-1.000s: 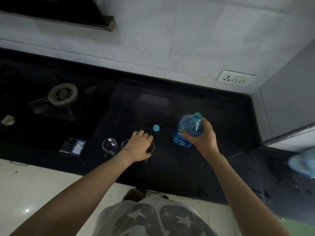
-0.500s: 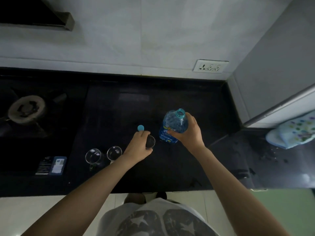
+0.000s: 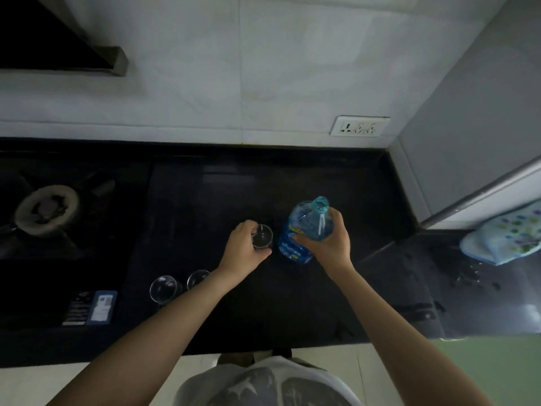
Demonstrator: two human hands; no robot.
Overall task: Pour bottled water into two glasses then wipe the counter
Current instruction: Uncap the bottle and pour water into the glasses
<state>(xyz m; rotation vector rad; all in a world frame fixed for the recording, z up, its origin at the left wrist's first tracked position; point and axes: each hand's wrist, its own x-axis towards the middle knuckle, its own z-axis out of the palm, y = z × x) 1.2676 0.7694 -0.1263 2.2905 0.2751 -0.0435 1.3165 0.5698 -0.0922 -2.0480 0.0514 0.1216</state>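
Left hand point(image 3: 244, 249) has carried one glass point(image 3: 262, 236) away from the pair it stood with a second ago and now holds it just left of the bottle point(image 3: 304, 230), fingers and thumb curled round its wall; blue cap that lay behind the hand half a second ago no longer shows. Right hand point(image 3: 329, 241) grips the bottle round its body, fingers wrapped over the blue label, thumb side toward the neck. Bottle uncapped, mouth open, tilted slightly with the neck leaning away from the person; cannot tell whether its base touches the counter point(image 3: 205, 200). Glass and bottle nearly touching, glass mouth up. Two more glasses point(image 3: 165, 288) stand side by side left of the bottle and nearer the person, partly behind the left forearm. Burner point(image 3: 46, 209) far left of the bottle. Small dark-and-blue card point(image 3: 90, 307) lies left of the two glasses, near the counter's front edge. Wall socket point(image 3: 360, 126) behind and right of the bottle. Spotted cloth point(image 3: 503, 238) well right of the bottle, droplets on the counter near it.
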